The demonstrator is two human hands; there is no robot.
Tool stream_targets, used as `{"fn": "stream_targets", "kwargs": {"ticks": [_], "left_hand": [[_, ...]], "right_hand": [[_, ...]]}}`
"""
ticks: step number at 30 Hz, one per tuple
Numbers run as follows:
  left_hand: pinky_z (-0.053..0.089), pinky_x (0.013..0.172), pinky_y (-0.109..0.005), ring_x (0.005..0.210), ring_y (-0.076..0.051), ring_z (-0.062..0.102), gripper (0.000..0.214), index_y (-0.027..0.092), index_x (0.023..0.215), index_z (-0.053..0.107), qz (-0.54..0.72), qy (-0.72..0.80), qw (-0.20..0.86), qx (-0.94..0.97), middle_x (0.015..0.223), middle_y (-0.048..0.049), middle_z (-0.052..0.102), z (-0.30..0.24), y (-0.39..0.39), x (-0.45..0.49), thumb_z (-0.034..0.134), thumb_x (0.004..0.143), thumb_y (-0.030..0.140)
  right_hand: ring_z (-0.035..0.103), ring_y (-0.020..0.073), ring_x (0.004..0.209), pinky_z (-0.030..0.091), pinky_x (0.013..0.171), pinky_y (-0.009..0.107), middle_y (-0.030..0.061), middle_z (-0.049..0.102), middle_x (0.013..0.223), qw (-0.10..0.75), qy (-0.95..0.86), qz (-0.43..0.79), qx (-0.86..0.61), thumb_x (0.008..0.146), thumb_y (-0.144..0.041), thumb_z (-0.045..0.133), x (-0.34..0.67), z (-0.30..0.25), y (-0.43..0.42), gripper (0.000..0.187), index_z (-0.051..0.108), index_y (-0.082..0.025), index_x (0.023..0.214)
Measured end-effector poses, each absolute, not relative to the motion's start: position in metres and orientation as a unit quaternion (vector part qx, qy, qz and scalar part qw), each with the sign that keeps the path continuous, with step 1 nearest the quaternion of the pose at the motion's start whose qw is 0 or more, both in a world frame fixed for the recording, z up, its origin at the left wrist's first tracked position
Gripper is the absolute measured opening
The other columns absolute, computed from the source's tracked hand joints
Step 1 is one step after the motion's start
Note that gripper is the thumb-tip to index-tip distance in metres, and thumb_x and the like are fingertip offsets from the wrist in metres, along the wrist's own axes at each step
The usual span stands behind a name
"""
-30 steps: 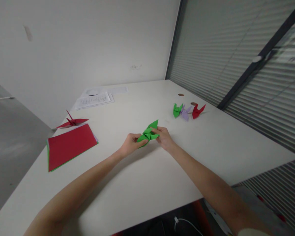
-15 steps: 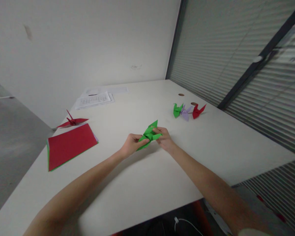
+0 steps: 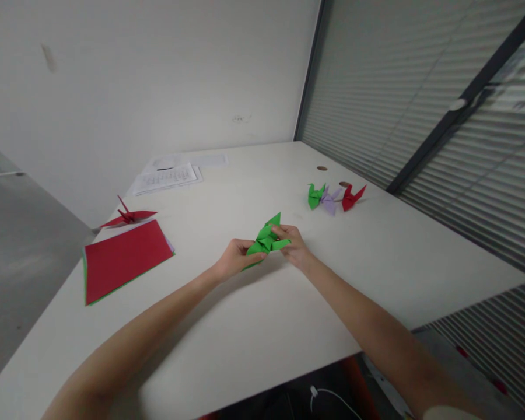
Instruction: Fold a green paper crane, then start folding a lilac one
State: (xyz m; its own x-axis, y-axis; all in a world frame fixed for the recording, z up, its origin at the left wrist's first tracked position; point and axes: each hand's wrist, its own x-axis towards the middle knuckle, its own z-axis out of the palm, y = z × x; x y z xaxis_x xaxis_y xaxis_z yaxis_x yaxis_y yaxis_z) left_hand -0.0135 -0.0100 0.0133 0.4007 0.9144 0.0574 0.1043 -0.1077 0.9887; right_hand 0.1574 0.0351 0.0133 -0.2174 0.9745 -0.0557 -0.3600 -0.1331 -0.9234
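A partly folded green paper piece (image 3: 266, 238) sits between both hands over the middle of the white table (image 3: 254, 315). My left hand (image 3: 234, 259) pinches its lower left end. My right hand (image 3: 294, 245) pinches a flap on its right side, fingers closed on the paper. The piece has several creased points, one sticking up toward the far side.
A stack of red sheets (image 3: 125, 259) lies at the left, with a red paper crane (image 3: 129, 216) behind it. Green (image 3: 315, 195), purple (image 3: 331, 201) and red (image 3: 351, 197) folded cranes stand at the right. Printed papers (image 3: 166, 177) lie at the back. A blinds-covered glass wall runs along the right.
The hands have shifted slightly, with the right fingers working further onto the green flap. The paper has stayed in nearly the same spot.
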Motion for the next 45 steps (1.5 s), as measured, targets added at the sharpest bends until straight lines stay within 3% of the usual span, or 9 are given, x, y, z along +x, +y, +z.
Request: {"fn": "stream_targets", "kwargs": {"ticks": [14,23,35,45], "left_hand": [[0.022,0.047,-0.021,0.05,-0.006,0.034,0.042,0.011,0.065,0.062,0.377,0.417,0.526,0.639,0.054,0.0032,0.046,0.0181,-0.0121,-0.0115,0.07,0.07,0.052],[0.019,0.047,-0.022,0.048,-0.006,0.03,0.04,0.012,0.062,0.059,0.359,0.411,0.533,0.647,0.052,0.0048,0.04,0.0144,-0.0093,-0.0134,0.071,0.069,0.05],[0.02,0.048,-0.022,0.049,-0.006,0.03,0.04,0.011,0.065,0.061,0.357,0.412,0.548,0.634,0.052,0.005,0.04,0.0175,-0.0109,-0.0132,0.071,0.069,0.049],[0.026,0.053,-0.023,0.055,-0.008,0.039,0.039,0.01,0.064,0.062,0.376,0.391,0.54,0.643,0.057,0.0026,0.047,0.0129,-0.0052,-0.0172,0.074,0.067,0.047]], "right_hand": [[0.058,0.0137,0.059,0.045,0.061,0.028,0.0025,0.066,0.061,0.491,-0.395,0.686,-0.364,0.049,-0.047,0.085,0.1571,0.0171,0.036,0.038,0.068,-0.016,0.061],[0.054,0.0136,0.051,0.041,0.051,0.028,0.0026,0.063,0.055,0.477,-0.429,0.667,-0.378,0.049,-0.047,0.084,0.1594,0.0117,0.0406,0.038,0.067,-0.015,0.059],[0.057,0.0137,0.056,0.044,0.058,0.028,0.0033,0.066,0.061,0.444,-0.458,0.689,-0.344,0.047,-0.043,0.086,0.1635,0.017,0.0384,0.035,0.069,-0.015,0.06],[0.06,0.0144,0.063,0.045,0.064,0.029,0.0023,0.069,0.067,0.468,-0.426,0.683,-0.365,0.05,-0.039,0.086,0.1642,0.0155,0.0385,0.033,0.068,-0.015,0.065]]}}
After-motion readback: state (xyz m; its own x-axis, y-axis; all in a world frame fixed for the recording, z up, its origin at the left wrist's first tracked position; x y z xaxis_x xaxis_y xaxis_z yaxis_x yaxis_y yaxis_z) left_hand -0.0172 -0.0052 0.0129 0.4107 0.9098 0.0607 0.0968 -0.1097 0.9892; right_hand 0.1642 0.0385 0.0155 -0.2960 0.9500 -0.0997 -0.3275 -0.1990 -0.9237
